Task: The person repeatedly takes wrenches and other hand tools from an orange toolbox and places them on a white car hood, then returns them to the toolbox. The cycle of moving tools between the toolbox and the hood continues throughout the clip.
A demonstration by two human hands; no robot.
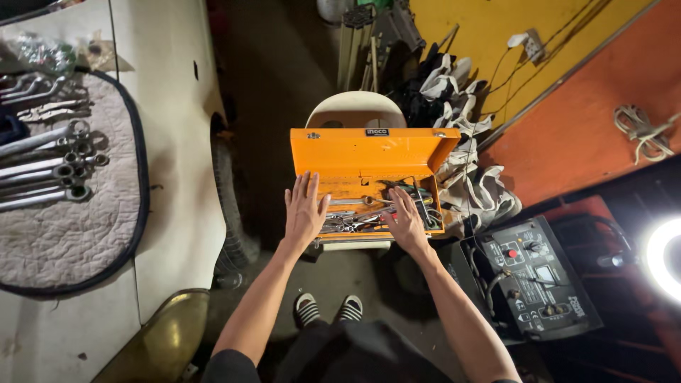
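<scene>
Toolbox point(369, 152), orange, sits open at frame centre on a pale chair point(355, 110), lid upright. Left hand point(305, 211) lies flat, fingers spread wide, over the box's left edge, holding nothing. Right hand point(406, 221) rests palm down, fingers spread, on the tools point(355, 216) inside; nothing gripped. Wrenches point(46, 170) lie on a mat point(78, 248) at left. Welding machine point(532, 276) stands at lower right.
</scene>
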